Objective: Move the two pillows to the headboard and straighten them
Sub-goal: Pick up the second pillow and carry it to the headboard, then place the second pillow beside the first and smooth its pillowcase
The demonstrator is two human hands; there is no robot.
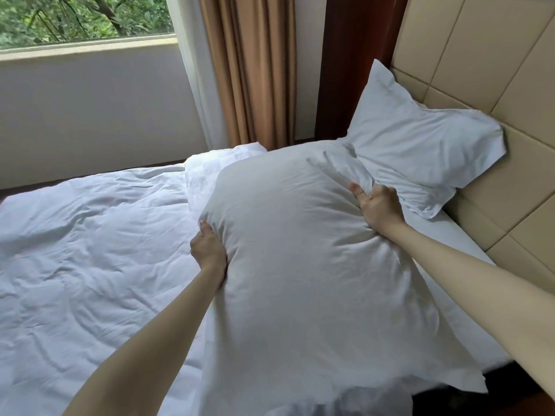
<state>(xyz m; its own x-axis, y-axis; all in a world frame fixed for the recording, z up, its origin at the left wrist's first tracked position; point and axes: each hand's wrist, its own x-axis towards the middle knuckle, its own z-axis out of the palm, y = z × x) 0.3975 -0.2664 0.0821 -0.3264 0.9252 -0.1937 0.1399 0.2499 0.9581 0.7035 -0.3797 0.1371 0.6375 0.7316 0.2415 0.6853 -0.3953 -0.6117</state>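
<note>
A large white pillow (303, 265) fills the middle of the view, held up over the near side of the bed. My left hand (208, 250) grips its left edge, fingers curled into the fabric. My right hand (377, 207) clutches a bunched fold at its upper right. A second white pillow (420, 151) leans against the beige padded headboard (480, 70) at the far right, its top corner pointing up. The held pillow's far end overlaps the second pillow's lower left corner.
A rumpled white duvet (90, 250) covers the bed to the left, with a folded edge (210, 166) behind the held pillow. Tan curtains (249, 70) and a window (75, 16) stand beyond the bed. Bare sheet (450, 244) runs along the headboard.
</note>
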